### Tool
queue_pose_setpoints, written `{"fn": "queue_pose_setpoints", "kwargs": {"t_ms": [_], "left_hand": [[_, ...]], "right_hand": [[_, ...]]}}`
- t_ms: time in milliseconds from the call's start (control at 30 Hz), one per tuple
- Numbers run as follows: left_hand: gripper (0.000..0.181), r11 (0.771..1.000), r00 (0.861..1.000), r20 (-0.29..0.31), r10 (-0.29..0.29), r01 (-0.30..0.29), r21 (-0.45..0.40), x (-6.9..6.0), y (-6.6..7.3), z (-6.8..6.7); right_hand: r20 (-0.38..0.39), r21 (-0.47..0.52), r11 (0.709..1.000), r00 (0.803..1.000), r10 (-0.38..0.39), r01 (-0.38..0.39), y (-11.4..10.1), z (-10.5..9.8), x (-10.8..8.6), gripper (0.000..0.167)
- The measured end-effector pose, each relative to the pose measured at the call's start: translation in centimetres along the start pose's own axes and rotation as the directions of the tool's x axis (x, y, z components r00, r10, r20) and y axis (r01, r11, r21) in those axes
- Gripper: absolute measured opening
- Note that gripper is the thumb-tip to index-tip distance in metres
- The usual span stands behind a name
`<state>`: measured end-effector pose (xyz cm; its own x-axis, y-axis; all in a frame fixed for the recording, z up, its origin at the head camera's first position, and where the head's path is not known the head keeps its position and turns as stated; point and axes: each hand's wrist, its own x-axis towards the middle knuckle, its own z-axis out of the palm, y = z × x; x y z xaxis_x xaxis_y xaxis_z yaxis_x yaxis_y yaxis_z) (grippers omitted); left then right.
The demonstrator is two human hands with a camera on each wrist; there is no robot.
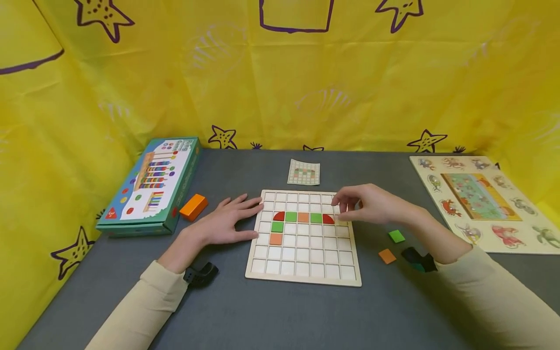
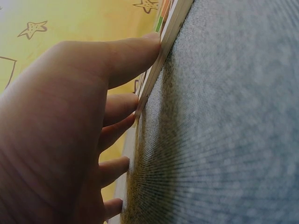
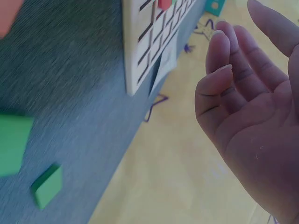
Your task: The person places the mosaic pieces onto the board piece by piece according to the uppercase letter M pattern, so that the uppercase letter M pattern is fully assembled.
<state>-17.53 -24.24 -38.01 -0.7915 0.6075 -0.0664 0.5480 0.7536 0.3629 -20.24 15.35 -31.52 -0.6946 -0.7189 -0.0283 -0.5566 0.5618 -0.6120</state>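
A wooden grid board (image 1: 302, 282) lies on the table; its cells hold a row of two red rounded pieces, two green squares and an orange square between them. Below the row's left end sit a green tile (image 1: 277, 226) and an orange tile (image 1: 275, 238). My left hand (image 1: 225, 223) touches the board's left edge with its thumb and fingertips, fingers spread. Over the board's upper right part is my right hand (image 1: 372, 204), near the right red piece (image 1: 328, 219). In the right wrist view its fingers (image 3: 243, 70) are loosely bent with nothing between them.
A pattern card (image 1: 304, 173) lies behind the board. Right of it are a loose green tile (image 1: 396, 236), an orange tile (image 1: 387, 256) and a dark green piece by my wrist. A game box (image 1: 150, 182) and an orange block (image 1: 194, 207) stand left; a sea-animal puzzle (image 1: 481, 194) lies right.
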Motion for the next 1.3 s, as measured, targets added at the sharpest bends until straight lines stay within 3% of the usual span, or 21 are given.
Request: {"fn": "queue_pose_setpoints", "kwargs": {"t_ms": [467,933,1100,1300], "left_hand": [[0.083,1.000,1.000,-0.001,-0.012,0.012,-0.008,0.0,-0.2,-0.1],[0.082,1.000,1.000,0.001,-0.009,0.009,-0.023,0.0,0.0,0.1],[0.082,1.000,1.000,0.003,-0.010,0.010,-0.023,-0.1,0.1,0.0],[0.082,1.000,1.000,-0.002,-0.007,0.007,-0.029,-0.2,0.0,0.0]], "right_hand": [[-0.065,-0.025,0.998,0.996,0.063,-0.065,3.1,-1.7,-3.7,0.031],[0.017,-0.039,0.985,0.985,0.170,-0.170,6.8,-1.5,-7.7,0.035],[0.021,-0.050,0.989,0.990,0.143,-0.142,7.7,-1.2,-9.1,0.035],[0.003,-0.101,0.988,0.993,0.121,-0.120,8.1,-0.8,-9.3,0.030]]}}
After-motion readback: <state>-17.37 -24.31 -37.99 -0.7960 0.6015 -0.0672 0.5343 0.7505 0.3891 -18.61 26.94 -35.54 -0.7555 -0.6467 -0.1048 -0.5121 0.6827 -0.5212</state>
